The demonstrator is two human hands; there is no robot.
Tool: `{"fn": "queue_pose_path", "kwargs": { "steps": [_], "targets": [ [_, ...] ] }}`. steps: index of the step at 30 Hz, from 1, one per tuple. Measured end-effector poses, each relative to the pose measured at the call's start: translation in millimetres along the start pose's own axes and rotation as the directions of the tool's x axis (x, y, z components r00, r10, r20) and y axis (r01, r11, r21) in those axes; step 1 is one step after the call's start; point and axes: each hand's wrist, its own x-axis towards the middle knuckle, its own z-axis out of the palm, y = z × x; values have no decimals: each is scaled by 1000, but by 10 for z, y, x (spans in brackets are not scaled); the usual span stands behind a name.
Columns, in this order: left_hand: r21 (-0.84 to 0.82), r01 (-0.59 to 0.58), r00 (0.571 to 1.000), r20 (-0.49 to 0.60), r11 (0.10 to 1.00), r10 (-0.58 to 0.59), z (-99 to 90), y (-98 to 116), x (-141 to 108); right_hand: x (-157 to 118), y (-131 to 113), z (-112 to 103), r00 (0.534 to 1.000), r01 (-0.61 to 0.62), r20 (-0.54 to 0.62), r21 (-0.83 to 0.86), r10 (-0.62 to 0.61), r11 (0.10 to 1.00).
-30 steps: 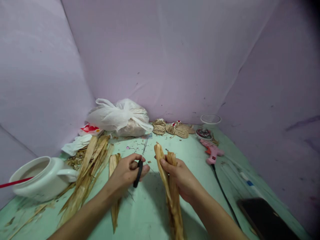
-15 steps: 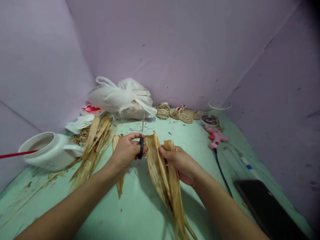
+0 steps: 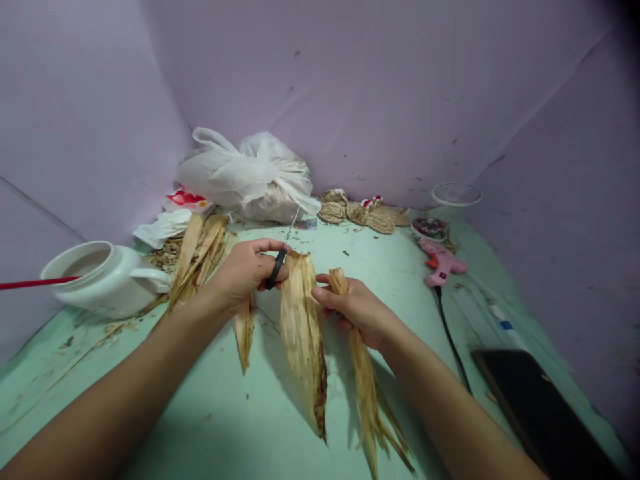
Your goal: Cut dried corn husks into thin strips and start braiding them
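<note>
Black-handled scissors [image 3: 277, 268] are in my left hand [image 3: 250, 268], their thin blades pointing up and away. A wide dried husk leaf [image 3: 303, 327] hangs beside those fingers, its darkened tip pointing down toward me. My right hand [image 3: 357, 308] is closed around a narrower bundle of dried husk strips [image 3: 365, 387], and its thumb reaches the wide leaf's right edge. Under my left wrist, another husk piece [image 3: 244, 330] lies on the green table.
At the left are a white teapot [image 3: 107, 293] with a red stick and a husk pile [image 3: 200, 250]. A plastic bag [image 3: 250, 177] and woven pieces [image 3: 373, 215] lie at the back. A pink glue gun [image 3: 443, 263] and a black phone [image 3: 540, 407] are at the right.
The wide leaf has come apart from the bundle, which moved right with my right hand. The scissors now tilt more to the right, and the camera view has shifted slightly.
</note>
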Motion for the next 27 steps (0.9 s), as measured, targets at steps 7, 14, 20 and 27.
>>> {"fn": "queue_pose_path", "kwargs": {
  "steps": [7,14,20,27],
  "targets": [
    [-12,-45,984,173,999,46,-78,-56,78,-18,64,57,991,-21,132,104,7,994],
    [339,-43,999,31,940,35,-86,-53,112,137,24,-184,950,145,-299,164,-92,976],
    [826,-378,926,346,419,153,8,-72,-146,285,121,-405,888,207,-432,68,-159,976],
    [833,-546,836,548,-88,0,304,-195,-234,352,188,-435,900,170,-418,76,-123,982]
  ]
}}
